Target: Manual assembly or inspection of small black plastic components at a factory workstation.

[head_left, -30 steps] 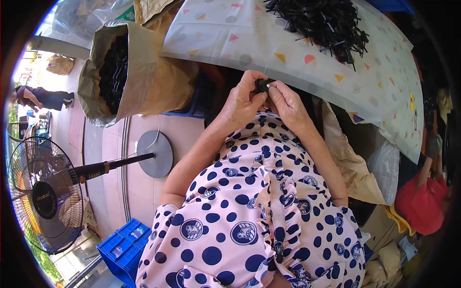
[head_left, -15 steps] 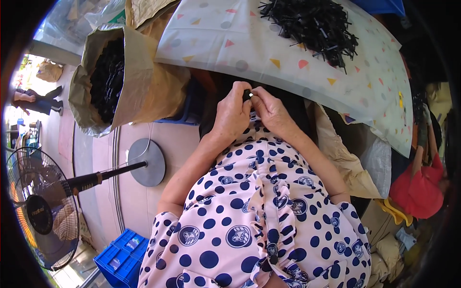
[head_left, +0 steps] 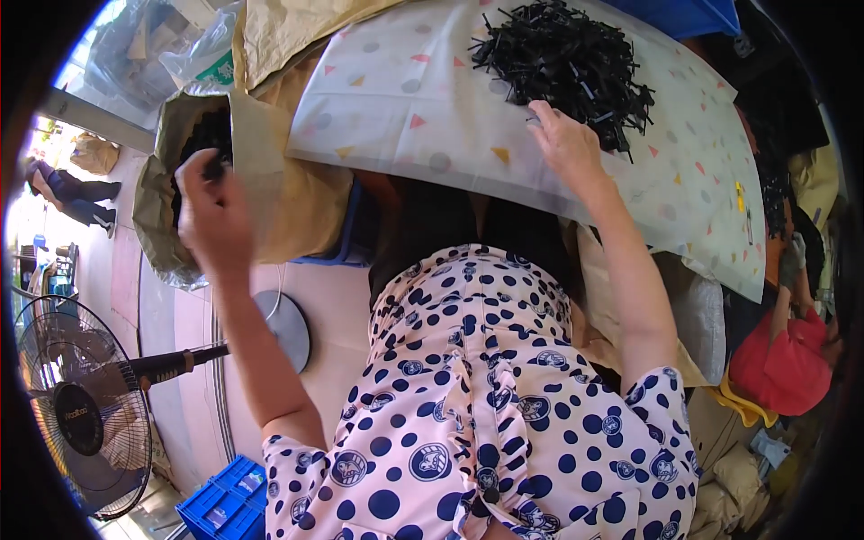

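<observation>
My left hand (head_left: 216,218), smeared by motion, is at the mouth of a brown paper sack (head_left: 283,193) on the left. Black parts (head_left: 209,135) fill the sack, and dark shapes show beside the fingers; I cannot make out whether any are held. My right hand (head_left: 569,148) reaches over the covered table to the near edge of a heap of small, thin black plastic pieces (head_left: 567,67). Its thumb and forefinger are stretched out and slightly apart, close to the outermost pieces.
A pale cover with coloured shapes lies over the table (head_left: 432,117). A standing fan (head_left: 81,414) and a blue crate (head_left: 225,499) are at lower left. Another blue bin (head_left: 684,13) stands at the far edge. A person in red (head_left: 778,360) works at right.
My hands were together over my lap with a small piece between them. Now they are apart: the left has moved left to the sack, the right forward to the heap.
</observation>
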The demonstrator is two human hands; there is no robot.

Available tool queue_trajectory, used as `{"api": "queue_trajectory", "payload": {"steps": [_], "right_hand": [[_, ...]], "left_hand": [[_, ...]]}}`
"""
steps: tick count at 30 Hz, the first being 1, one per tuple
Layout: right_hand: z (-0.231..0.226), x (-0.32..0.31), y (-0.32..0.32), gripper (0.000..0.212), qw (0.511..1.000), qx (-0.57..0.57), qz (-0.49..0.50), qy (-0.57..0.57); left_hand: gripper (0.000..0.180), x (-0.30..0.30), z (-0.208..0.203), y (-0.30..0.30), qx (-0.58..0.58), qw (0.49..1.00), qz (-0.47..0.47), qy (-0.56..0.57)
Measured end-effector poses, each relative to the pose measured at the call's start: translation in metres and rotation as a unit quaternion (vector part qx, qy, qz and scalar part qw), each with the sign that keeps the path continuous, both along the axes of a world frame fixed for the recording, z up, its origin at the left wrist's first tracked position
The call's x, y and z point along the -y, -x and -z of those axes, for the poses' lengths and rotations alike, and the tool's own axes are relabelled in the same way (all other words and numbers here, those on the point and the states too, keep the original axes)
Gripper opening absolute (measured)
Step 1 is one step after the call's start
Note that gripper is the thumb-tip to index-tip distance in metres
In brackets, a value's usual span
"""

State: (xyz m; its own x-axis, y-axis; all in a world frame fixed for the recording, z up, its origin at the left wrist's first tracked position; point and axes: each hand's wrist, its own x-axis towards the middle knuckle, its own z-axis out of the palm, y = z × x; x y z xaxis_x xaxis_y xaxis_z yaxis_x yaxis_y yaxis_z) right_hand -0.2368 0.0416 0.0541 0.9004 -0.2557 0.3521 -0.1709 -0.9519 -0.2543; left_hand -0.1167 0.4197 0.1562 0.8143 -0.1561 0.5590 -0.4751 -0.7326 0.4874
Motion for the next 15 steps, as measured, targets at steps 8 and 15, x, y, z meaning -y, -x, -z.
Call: {"api": "queue_trajectory", "payload": {"steps": [8, 15], "right_hand": [[0.006, 0.017, -0.016, 0.012, 0.995, -0.024, -0.059, 0.083], [0.001, 0.028, -0.014, 0.011, 0.978, -0.102, -0.078, 0.163]], "left_hand": [[0.039, 0.005, 0.009, -0.003, 0.145, 0.981, 0.130, -0.018], [0.032, 0.088, 0.069, 0.057, -0.005, 0.953, 0.302, 0.034]]}}
